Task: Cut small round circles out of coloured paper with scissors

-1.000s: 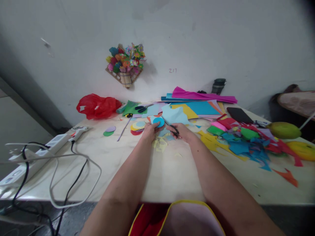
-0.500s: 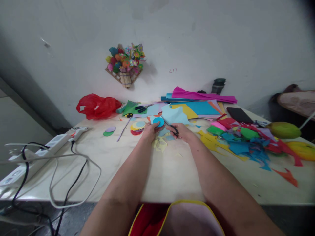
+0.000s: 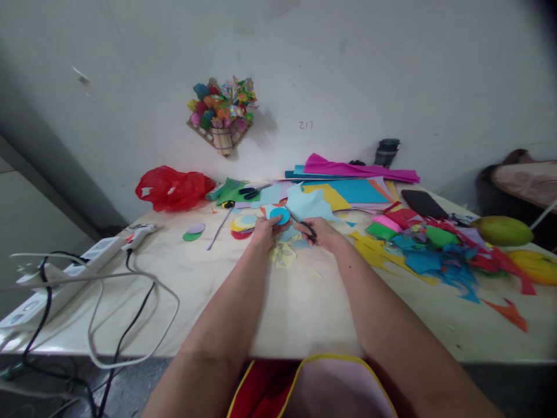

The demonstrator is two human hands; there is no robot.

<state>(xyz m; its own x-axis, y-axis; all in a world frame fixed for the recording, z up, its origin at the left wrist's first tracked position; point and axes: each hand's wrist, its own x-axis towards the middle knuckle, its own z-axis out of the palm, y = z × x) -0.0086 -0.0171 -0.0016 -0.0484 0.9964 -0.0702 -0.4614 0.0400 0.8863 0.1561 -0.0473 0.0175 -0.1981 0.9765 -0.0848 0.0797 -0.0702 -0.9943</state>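
A round blue paper disc [image 3: 281, 216] is pinched in my left hand [image 3: 265, 231], its thumb lying over the disc. Black-handled scissors [image 3: 310, 231] are gripped in my right hand [image 3: 322, 233], with the blades pointing up and left toward the disc's right edge. Pale yellow scraps [image 3: 284, 255] lie just below both hands. Left of my left hand is a stack of coloured paper discs [image 3: 242, 225]. Behind the hands lies a light blue sheet [image 3: 308, 203].
At the back left sit a red plastic bag [image 3: 174, 188] and second scissors [image 3: 250, 193]. A power strip [image 3: 87, 261] with loose cables is at left. Coloured scraps [image 3: 422, 258], a black phone [image 3: 423, 204] and rolled sheets [image 3: 361, 169] lie to the right and back.
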